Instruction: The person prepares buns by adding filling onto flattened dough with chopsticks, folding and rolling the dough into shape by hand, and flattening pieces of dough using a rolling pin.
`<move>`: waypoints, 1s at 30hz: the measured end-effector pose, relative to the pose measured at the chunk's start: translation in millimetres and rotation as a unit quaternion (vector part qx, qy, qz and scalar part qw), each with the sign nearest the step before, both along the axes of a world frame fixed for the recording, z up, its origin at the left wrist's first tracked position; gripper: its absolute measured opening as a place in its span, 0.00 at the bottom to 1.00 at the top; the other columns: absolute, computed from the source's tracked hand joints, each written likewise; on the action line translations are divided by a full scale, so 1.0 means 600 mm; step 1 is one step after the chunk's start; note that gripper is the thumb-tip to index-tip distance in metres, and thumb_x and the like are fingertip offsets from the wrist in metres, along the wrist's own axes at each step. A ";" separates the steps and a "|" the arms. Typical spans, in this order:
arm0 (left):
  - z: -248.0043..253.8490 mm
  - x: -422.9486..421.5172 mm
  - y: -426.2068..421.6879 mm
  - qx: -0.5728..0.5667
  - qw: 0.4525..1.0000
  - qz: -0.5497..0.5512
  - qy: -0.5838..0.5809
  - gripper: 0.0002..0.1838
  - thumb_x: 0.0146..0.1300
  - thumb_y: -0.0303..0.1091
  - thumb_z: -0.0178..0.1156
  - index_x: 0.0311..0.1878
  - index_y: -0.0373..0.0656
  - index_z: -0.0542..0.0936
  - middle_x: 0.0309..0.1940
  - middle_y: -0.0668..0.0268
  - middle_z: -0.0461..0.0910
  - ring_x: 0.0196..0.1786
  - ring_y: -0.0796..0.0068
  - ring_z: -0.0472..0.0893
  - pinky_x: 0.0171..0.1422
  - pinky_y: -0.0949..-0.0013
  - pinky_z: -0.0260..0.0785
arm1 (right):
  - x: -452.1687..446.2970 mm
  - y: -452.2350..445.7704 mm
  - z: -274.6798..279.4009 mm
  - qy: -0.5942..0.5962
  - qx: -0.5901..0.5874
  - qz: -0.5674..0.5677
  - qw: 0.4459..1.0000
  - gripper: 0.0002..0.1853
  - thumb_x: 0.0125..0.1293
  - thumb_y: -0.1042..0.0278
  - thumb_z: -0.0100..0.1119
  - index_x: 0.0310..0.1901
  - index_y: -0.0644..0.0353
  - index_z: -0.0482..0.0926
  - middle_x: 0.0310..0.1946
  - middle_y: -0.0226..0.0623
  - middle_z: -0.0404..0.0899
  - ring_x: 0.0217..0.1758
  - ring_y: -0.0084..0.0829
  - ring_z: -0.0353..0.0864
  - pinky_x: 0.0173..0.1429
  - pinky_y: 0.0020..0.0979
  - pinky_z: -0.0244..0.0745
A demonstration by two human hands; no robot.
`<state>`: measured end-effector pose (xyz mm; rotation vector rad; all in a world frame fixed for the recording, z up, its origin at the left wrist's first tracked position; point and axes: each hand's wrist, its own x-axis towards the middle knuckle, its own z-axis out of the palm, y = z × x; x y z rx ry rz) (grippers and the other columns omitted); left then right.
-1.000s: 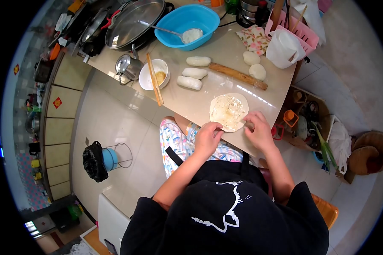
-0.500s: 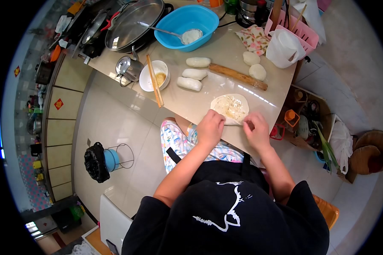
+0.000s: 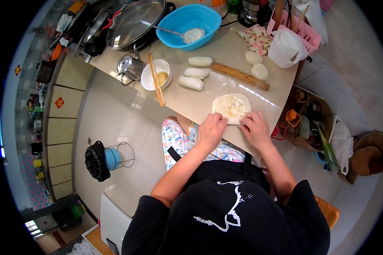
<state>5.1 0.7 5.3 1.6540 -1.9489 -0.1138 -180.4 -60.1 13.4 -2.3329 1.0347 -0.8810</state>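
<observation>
A flat round of dough, with an oily, speckled filling on top, lies near the table's front edge. Its near edge is folded over into a narrow roll. My left hand has its fingers closed on the left end of that fold. At the right end, my right hand presses with curled fingers and thumb. Beyond the dough lies a wooden rolling pin. Several floured dough rolls rest to its left, and two dough pieces sit by its right end.
Chopsticks lie across a white bowl on the left, beside a metal pot. Farther back are a blue basin with a flour scoop, a lidded pan, a floral cloth and a pink basket.
The near edge of the dough has been folded farther inward into a thicker roll. My right fingers have come down onto it. The view has shifted slightly.
</observation>
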 end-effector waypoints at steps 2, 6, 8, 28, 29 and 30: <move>0.001 0.004 -0.001 -0.007 1.000 -0.025 -0.017 0.10 0.49 0.28 0.66 0.37 0.43 0.80 0.33 0.67 0.75 0.36 0.65 0.75 0.35 0.66 0.71 | -0.004 -0.001 -0.002 0.007 -0.003 0.008 1.000 0.11 0.45 0.75 0.70 0.31 0.59 0.79 0.33 0.32 0.73 0.40 0.37 0.72 0.41 0.34 0.72; 0.011 0.008 -0.003 -0.014 0.999 -0.037 0.008 0.08 0.49 0.28 0.66 0.34 0.44 0.80 0.32 0.67 0.75 0.35 0.64 0.75 0.35 0.65 0.71 | -0.006 -0.003 0.006 0.015 0.011 -0.008 1.000 0.08 0.48 0.76 0.68 0.31 0.59 0.78 0.33 0.33 0.73 0.39 0.38 0.72 0.41 0.34 0.71; 0.015 0.013 -0.013 0.016 0.999 -0.032 -0.006 0.07 0.49 0.29 0.66 0.32 0.44 0.79 0.30 0.67 0.75 0.35 0.63 0.74 0.35 0.64 0.70 | -0.002 -0.006 0.008 0.019 0.030 -0.023 0.999 0.07 0.50 0.76 0.66 0.31 0.59 0.78 0.33 0.33 0.73 0.39 0.38 0.72 0.41 0.34 0.71; 0.011 0.044 -0.031 0.012 0.997 -0.068 0.017 0.10 0.45 0.27 0.68 0.34 0.41 0.81 0.33 0.62 0.73 0.39 0.59 0.72 0.43 0.62 0.68 | 0.006 -0.042 -0.004 0.059 0.019 0.046 0.997 0.06 0.51 0.76 0.65 0.32 0.59 0.79 0.33 0.35 0.75 0.42 0.40 0.72 0.48 0.38 0.70; 0.012 0.045 -0.035 0.030 0.997 -0.063 0.026 0.11 0.45 0.26 0.67 0.35 0.41 0.81 0.34 0.61 0.74 0.38 0.58 0.72 0.44 0.62 0.67 | 0.008 -0.047 -0.002 0.059 0.019 0.046 0.997 0.06 0.51 0.76 0.65 0.32 0.59 0.79 0.33 0.35 0.75 0.42 0.40 0.72 0.48 0.38 0.70; 0.010 0.046 -0.039 0.030 0.997 -0.063 0.026 0.11 0.45 0.26 0.67 0.35 0.41 0.81 0.34 0.61 0.74 0.38 0.58 0.72 0.44 0.62 0.67 | 0.010 -0.052 0.001 0.064 0.031 0.033 0.997 0.06 0.52 0.76 0.65 0.32 0.59 0.79 0.33 0.35 0.75 0.42 0.40 0.72 0.48 0.38 0.70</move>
